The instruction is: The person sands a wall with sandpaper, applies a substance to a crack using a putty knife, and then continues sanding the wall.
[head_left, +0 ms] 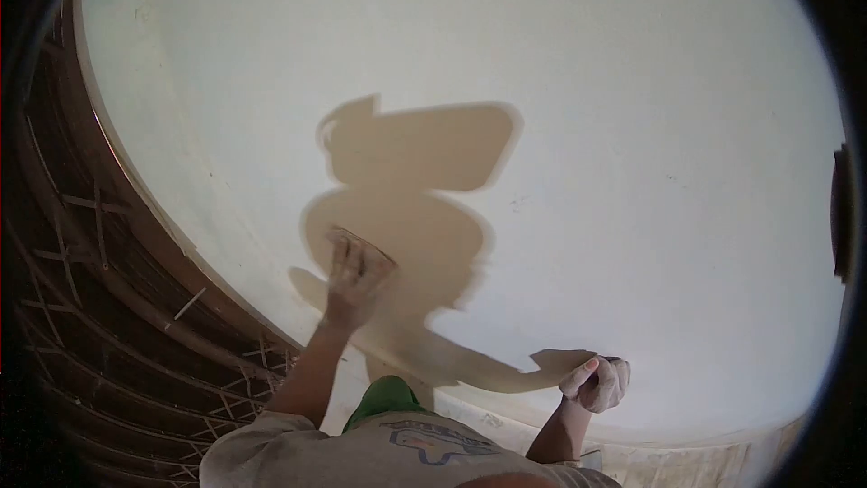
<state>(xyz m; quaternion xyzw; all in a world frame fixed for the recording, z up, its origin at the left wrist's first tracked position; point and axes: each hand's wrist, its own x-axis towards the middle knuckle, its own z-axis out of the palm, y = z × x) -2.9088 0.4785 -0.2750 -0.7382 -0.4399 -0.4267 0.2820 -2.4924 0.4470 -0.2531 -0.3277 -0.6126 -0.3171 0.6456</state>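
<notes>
My left hand (354, 285), dusty and pale, is pressed to the white wall (632, 172) with its fingers bent over a thin, brownish flat piece that looks like sandpaper (377, 250). Only the edge of that piece shows past the fingers. On the right, my right hand (596, 383) is curled closed close to the wall's lower part. Something dark shows at the top of its fingers, too small to name. My shadow (415, 149) falls across the wall around the left hand and stretches to the right hand.
Along the left side runs a dark folding metal gate (99, 226) with crossed bars, beside the wall's edge. A dark object (841, 213) sticks in at the far right. Green cloth (388, 398) shows at the neck of my dusty shirt (361, 452).
</notes>
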